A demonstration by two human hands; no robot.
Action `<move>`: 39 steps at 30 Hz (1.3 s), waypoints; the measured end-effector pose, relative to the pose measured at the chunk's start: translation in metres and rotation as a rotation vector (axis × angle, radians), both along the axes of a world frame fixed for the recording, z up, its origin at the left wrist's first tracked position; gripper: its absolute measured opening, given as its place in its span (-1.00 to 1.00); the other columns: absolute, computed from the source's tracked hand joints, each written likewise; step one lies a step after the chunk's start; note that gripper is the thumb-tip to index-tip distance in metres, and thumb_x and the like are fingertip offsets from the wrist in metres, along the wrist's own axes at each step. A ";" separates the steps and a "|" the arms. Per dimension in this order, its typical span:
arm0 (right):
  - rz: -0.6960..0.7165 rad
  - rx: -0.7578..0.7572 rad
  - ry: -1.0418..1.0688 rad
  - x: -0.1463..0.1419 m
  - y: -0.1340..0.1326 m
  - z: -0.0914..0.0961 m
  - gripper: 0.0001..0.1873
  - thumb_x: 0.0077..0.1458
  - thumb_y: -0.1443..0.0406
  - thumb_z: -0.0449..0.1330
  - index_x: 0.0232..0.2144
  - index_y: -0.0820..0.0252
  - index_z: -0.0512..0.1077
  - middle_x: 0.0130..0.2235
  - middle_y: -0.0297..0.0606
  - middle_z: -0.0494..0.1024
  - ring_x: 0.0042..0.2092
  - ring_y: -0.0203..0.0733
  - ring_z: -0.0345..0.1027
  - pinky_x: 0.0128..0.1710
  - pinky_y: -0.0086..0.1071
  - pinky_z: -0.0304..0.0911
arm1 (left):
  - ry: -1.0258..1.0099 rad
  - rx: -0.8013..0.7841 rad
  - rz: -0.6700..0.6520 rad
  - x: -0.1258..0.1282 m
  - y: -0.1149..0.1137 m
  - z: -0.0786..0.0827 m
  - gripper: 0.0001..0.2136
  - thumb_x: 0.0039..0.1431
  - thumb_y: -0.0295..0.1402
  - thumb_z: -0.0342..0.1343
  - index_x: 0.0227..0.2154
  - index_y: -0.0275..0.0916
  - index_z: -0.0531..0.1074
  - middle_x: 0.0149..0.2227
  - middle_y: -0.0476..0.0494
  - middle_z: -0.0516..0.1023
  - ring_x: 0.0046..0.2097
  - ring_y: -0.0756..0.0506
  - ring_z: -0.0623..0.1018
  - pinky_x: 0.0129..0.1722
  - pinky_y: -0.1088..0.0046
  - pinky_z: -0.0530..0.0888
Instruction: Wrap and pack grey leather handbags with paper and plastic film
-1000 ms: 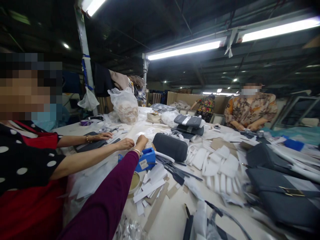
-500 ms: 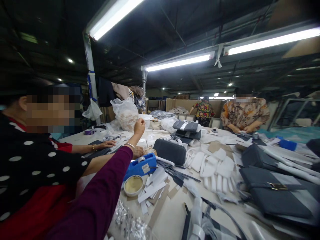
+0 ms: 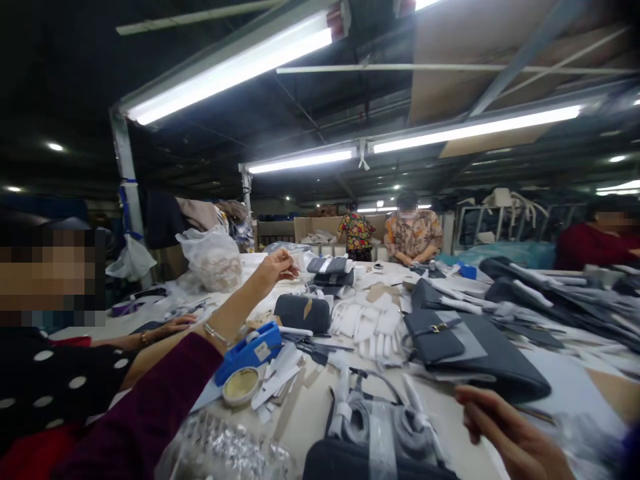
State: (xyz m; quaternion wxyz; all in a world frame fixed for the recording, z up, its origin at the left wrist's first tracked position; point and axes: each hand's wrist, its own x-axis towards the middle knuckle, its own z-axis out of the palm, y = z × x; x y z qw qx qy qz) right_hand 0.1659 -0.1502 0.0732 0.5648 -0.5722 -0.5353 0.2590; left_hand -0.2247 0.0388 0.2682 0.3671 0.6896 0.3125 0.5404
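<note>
Your left arm, in its dark purple sleeve, reaches forward and up over the pale work table [image 3: 313, 420]. Your left hand [image 3: 274, 264] is lifted high, and there is a thin silver bracelet [image 3: 216, 333] on its wrist. The thumb and fingertips are pressed together and pinch a small pale thin bit [image 3: 300, 265]. It is too small to tell what it is. It is up in the air at your fingertips, above a dark grey soft handbag [image 3: 303, 312].

Just under your left forearm lies a blue plastic tape holder [image 3: 247, 348]. Near it, closer to you, sits a small round tin of yellow paste [image 3: 241, 385]. A clear bag of shiny silver bits [image 3: 225, 453] lies below your elbow.

Your right hand [image 3: 505, 433] is down low, well apart from the left one. Its fingers are loosely curled and it holds nothing. Past it lies a flat grey purse with a gold buckle [image 3: 440, 333]. Between your two hands lie white paper strips [image 3: 367, 323].

Beside your left arm, a co-worker in a black top with white dots rests a hand [image 3: 175, 325] on the table.
</note>
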 end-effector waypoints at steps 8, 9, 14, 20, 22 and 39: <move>0.306 0.289 0.005 -0.070 -0.009 0.127 -0.76 -0.01 0.24 0.18 -0.27 0.17 0.55 -0.21 -0.24 0.50 -0.24 -0.22 0.31 -0.24 -0.37 0.19 | 0.031 -0.145 -0.432 0.089 -0.105 0.000 -0.74 0.07 -0.25 0.21 -0.38 -0.25 0.24 -0.43 -0.04 0.48 -0.42 0.00 0.50 -0.41 0.50 0.43; 0.360 0.259 0.020 -0.073 -0.008 0.133 -0.74 -0.02 0.26 0.18 -0.25 0.17 0.54 -0.20 -0.25 0.51 -0.22 -0.22 0.30 -0.23 -0.37 0.17 | 0.030 -0.147 -0.466 0.097 -0.115 -0.001 -0.74 0.07 -0.25 0.21 -0.38 -0.25 0.24 -0.43 -0.04 0.48 -0.42 0.01 0.50 -0.41 0.51 0.43; 0.701 0.110 0.193 -0.080 -0.018 0.136 -0.72 -0.01 0.21 0.22 -0.24 0.24 0.54 -0.27 -0.25 0.55 -0.35 -0.33 0.26 -0.33 -0.42 0.13 | 0.015 -0.166 -0.508 0.118 -0.148 -0.006 -0.75 0.08 -0.24 0.20 -0.37 -0.24 0.24 -0.46 -0.01 0.46 -0.51 0.05 0.45 -0.52 0.56 0.35; 0.796 0.042 0.346 -0.093 -0.029 0.120 -0.73 -0.11 0.18 0.35 -0.43 0.30 0.53 -0.46 -0.31 0.46 -0.46 -0.39 0.20 -0.42 -0.46 0.09 | 0.038 -0.197 -0.504 0.122 -0.166 -0.016 -0.71 0.04 -0.21 0.23 -0.40 -0.24 0.23 -0.49 0.02 0.44 -0.55 0.07 0.41 -0.56 0.58 0.32; 0.806 0.015 0.384 -0.098 -0.028 0.117 -0.73 -0.15 0.18 0.38 -0.46 0.30 0.52 -0.50 -0.33 0.43 -0.49 -0.39 0.20 -0.44 -0.46 0.10 | 0.044 -0.200 -0.480 0.120 -0.171 -0.018 -0.70 0.03 -0.20 0.24 -0.40 -0.24 0.23 -0.52 0.03 0.43 -0.56 0.07 0.40 -0.57 0.59 0.31; 0.845 -0.005 0.254 -0.133 -0.022 0.107 -0.63 -0.19 0.07 0.36 -0.49 0.31 0.52 -0.53 -0.28 0.49 -0.58 -0.41 0.17 -0.55 -0.48 0.06 | 0.036 -0.125 -0.420 0.087 -0.187 -0.033 -0.70 0.08 -0.13 0.17 -0.42 -0.23 0.22 -0.52 0.00 0.46 -0.59 0.06 0.39 -0.60 0.58 0.27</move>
